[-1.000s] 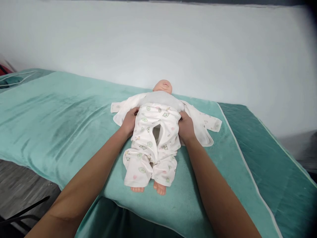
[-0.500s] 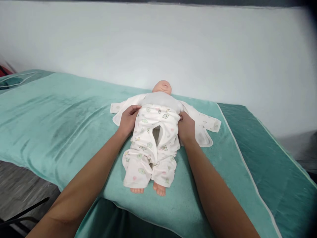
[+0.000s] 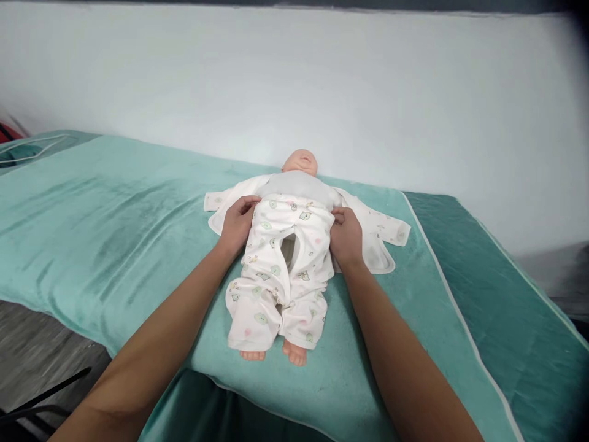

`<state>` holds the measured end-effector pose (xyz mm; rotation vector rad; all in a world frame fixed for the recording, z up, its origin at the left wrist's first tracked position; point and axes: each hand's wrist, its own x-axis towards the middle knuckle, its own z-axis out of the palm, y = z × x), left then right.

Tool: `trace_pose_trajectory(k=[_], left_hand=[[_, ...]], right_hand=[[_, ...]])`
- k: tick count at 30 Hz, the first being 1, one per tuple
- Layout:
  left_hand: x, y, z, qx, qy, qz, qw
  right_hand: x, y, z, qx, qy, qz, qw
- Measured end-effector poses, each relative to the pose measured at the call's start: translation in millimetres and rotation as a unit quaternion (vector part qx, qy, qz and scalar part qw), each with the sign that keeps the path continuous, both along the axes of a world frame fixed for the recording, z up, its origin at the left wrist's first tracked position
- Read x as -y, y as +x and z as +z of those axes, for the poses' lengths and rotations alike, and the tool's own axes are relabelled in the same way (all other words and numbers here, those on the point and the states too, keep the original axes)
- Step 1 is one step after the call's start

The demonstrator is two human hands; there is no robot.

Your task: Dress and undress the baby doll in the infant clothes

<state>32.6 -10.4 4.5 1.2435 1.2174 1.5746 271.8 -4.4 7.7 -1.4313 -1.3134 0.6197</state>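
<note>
A baby doll (image 3: 300, 162) lies on its back, head towards the wall and bare feet towards me. It wears white patterned baby trousers (image 3: 306, 245) with an open crotch, pulled up to the waist over a grey-white torso. My left hand (image 3: 238, 224) is closed on the waistband at one side, its fingertips at the edge of the cloth. On the opposite side my right hand (image 3: 346, 234) pinches the waistband with fingers curled in. Beneath the doll a white baby shirt (image 3: 380, 226) is spread open, sleeves stretched out to both sides.
A light green velvety cover (image 3: 115, 239) lies under the doll, over a darker green cloth (image 3: 506, 276) at the right. Behind stands a white wall (image 3: 294, 80). Grey wooden floor (image 3: 41, 337) and a black metal frame (image 3: 50, 390) show at lower left.
The doll and trousers have shifted very slightly to the left. Both hands keep their hold at the sides of the waistband.
</note>
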Motion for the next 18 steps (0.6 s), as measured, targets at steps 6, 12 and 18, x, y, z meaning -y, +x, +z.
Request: trace_pose_trajectory(k=[6,12,18], left_hand=[[6.6,0.7,5.1,0.017,0.0,-0.005,1.0],[14.3,0.1,12.3,-0.066,0.043,-0.023,0.997],[-0.9,-0.9,23.2,-0.182,0.065,-0.033,0.981]], right_hand=[[7.4,5.9,10.5,-0.043,0.056,-0.029,0.997],[16.4,4.9,18.9,-0.01,0.096,0.053,0.994],[9.7,9.3,28.9,0.007,0.096,0.159,0.983]])
